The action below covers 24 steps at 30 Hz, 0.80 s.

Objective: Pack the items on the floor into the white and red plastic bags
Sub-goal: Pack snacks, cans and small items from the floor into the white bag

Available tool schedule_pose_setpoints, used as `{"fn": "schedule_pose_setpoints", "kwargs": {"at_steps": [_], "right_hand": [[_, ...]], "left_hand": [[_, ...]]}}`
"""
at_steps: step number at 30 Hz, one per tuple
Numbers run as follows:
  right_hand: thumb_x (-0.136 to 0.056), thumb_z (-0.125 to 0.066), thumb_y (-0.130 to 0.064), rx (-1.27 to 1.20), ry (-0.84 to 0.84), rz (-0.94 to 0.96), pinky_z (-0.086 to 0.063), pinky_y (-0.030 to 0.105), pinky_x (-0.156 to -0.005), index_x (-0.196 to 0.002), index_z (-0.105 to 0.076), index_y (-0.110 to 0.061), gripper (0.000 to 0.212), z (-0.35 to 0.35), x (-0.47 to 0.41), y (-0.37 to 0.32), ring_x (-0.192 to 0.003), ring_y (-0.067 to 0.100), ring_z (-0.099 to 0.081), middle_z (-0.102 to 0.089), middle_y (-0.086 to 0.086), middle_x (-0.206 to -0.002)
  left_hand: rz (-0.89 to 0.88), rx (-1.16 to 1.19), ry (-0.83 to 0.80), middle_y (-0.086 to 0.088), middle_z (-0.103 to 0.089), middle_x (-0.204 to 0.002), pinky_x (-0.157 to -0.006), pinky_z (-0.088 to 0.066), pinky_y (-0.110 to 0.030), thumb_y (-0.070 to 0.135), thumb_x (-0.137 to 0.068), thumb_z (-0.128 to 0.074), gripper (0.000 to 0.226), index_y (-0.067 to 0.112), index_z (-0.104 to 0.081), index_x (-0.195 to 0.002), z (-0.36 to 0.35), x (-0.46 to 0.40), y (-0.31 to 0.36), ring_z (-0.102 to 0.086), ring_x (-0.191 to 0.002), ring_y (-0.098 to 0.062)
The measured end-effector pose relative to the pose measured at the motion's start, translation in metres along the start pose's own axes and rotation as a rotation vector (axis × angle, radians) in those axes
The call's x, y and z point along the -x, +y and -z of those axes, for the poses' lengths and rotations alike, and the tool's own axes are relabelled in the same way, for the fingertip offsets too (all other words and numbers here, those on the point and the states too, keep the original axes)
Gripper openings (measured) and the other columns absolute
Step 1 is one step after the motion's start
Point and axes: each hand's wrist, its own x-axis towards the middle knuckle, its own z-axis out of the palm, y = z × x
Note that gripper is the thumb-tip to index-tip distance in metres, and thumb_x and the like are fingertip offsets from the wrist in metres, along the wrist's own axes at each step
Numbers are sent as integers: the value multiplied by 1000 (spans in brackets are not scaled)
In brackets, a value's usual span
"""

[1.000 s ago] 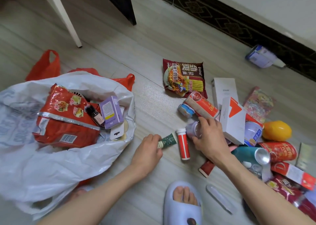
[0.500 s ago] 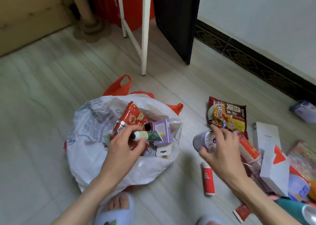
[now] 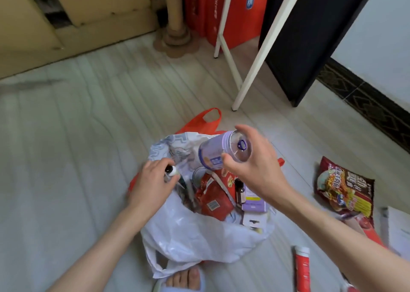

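White plastic bag [image 3: 199,238], frame centre, now under both hands. Left hand [image 3: 150,180], off the floor, pinching small tube [image 3: 172,171] inside bag mouth. Right hand [image 3: 250,167], fingers curled around lifted purple can [image 3: 218,151], poised above: two more items nearly packed.

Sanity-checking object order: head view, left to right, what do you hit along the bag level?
left hand → red snack packet in the white bag → right hand holding the purple can → noodle packet
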Motion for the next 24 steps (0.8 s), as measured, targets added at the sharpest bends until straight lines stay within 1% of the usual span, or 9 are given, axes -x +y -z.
{"fn": "schedule_pose_setpoints", "kwargs": {"at_steps": [4,7,9,13,15,17,20,22,24], "right_hand": [[-72,-72,-21,75,-26,-15,-27,3,-82,-123,-48,-25,57,6,29,26,-103,6,-40,-46,-19,-108],[-69,-73,-22,144,-65,-55,-22,-4,-83,-119,-51,-24,55,9,56,52,-100,4,-36,-45,-22,-104],[-68,-70,-27,170,-99,-94,-25,-1,-81,-117,-51,-23,53,6,71,67,-98,6,-35,-46,-18,-102],[-70,-66,-34,211,-142,-128,-23,12,-77,-121,-50,-19,56,-11,85,87,-98,7,-32,-50,-7,-111],[-74,-69,-31,220,-195,-155,-24,16,-83,-126,-47,-20,57,-22,88,91,-106,13,-36,-50,-3,-119],[-74,-65,-38,238,-245,-160,-32,23,-91,-129,-46,-20,60,-32,91,95,-116,21,-39,-51,1,-123],[-74,-53,-51,310,-337,-134,-33,29,-97,-132,-44,-18,68,-48,99,99,-118,27,-40,-50,6,-126],[-81,-60,-41,330,-378,-161,-30,27,-99,-135,-39,-19,63,-56,102,102,-121,26,-36,-46,6,-131],[-82,-63,-34,314,-349,-219,-30,29,-100,-136,-38,-18,61,-62,104,103,-122,27,-34,-44,7,-133]], "left_hand": [[-70,-121,-102,-5,-68,-86,-81,-37,-37,20,-77,-71,22,13,-66,-96,-14,22,4,-56,-92,-28],[-115,-279,-152,3,-69,-71,-75,-28,-32,32,-72,-65,18,19,-67,-85,-29,36,-1,-61,-75,-24],[-128,-313,-151,7,-68,-66,-71,-24,-31,35,-68,-59,20,22,-68,-81,-37,44,-3,-62,-69,-21],[-204,-301,19,5,-64,-78,-88,-28,-37,33,-78,-44,26,20,-65,-87,-45,67,0,-58,-82,-19],[-295,-317,37,2,-61,-83,-93,-29,-44,34,-79,-43,27,19,-61,-92,-50,83,6,-51,-86,-19],[-355,-371,-5,0,-57,-81,-91,-32,-43,38,-80,-43,30,20,-62,-94,-57,97,14,-53,-82,-20],[-351,-441,-24,-3,-52,-76,-81,-33,-38,38,-78,-57,27,20,-63,-97,-69,104,17,-52,-72,-23],[-307,-429,-15,-3,-54,-75,-80,-32,-37,31,-70,-74,37,19,-64,-104,-73,98,14,-54,-70,-24],[-271,-390,6,-2,-59,-74,-83,-31,-36,27,-73,-73,38,18,-64,-109,-74,92,10,-58,-70,-23]]}}
